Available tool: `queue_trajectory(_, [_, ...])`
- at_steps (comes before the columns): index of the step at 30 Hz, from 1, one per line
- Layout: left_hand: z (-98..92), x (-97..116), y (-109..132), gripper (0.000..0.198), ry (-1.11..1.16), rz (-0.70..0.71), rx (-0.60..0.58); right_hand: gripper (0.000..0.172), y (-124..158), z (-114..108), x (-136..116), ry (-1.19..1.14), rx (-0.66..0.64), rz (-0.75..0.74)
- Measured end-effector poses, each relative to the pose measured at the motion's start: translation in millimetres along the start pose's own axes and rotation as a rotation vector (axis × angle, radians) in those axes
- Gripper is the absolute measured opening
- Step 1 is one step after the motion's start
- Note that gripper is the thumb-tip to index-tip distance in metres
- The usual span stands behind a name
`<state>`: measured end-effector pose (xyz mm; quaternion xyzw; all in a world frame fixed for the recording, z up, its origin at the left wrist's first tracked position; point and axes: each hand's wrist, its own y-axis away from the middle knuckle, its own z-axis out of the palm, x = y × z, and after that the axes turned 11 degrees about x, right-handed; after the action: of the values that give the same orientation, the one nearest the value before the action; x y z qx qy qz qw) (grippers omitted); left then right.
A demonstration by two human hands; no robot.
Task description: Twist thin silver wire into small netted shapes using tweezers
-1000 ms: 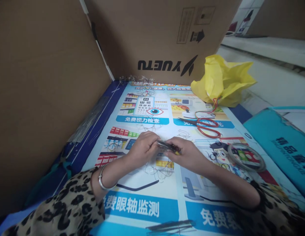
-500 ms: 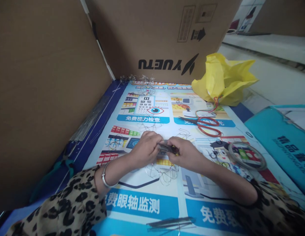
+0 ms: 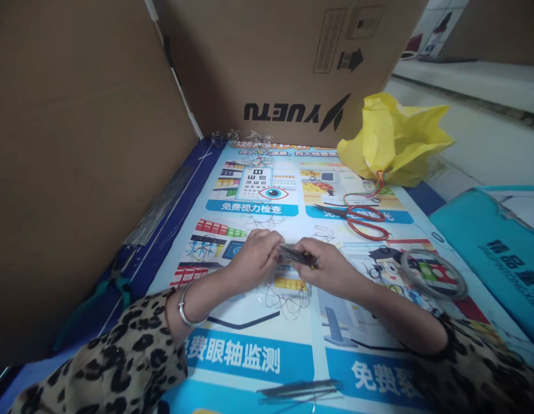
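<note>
Over the middle of the poster, my left hand [image 3: 260, 257] is closed with its fingertips on one end of a dark, thin metallic bunch [image 3: 298, 255], which looks like wires. My right hand [image 3: 325, 265] is closed around the other end, a short way to the right. The fingers partly hide the bunch, so its exact kind is unclear. Just below the hands, a loose shape of bent thin wire [image 3: 288, 299] lies on the poster. Closer to me rests a bundle of straight dark wires [image 3: 299, 391].
Red-handled scissors [image 3: 357, 215] lie right of centre, near a yellow bag [image 3: 391, 138]. A coil of wire [image 3: 434, 275] is at the right, beside a turquoise bag [image 3: 486, 241]. Teal-handled pliers [image 3: 114, 284] lie left. Cardboard panels [image 3: 288, 63] stand behind and at the left.
My right hand has tilted slightly, and more of the dark bunch shows between the hands. My left hand stays nearly in place. The view has shifted a little.
</note>
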<state>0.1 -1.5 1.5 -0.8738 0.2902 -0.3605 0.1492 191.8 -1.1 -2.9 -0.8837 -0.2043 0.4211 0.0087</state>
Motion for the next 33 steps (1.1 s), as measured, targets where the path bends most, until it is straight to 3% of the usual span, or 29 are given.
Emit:
queue_trajectory(10, [-0.4,3.8,0.2,0.026,0.032,-0.066,0.053,0.003,-1.4,-3.2,-6.5,-0.049,-0.003,0.041])
queue_trajectory(26, [-0.3,5.7,0.9,0.024,0.155,-0.036,0.107,0.004,0.7,-3.8,-3.1,-0.130,0.004,0.027])
queue_trajectory(33, [0.0,7.3,4.4,0.024,0.225,-0.212,0.094,0.005,1.7,-1.7,-1.3,-0.133,0.015,-0.011])
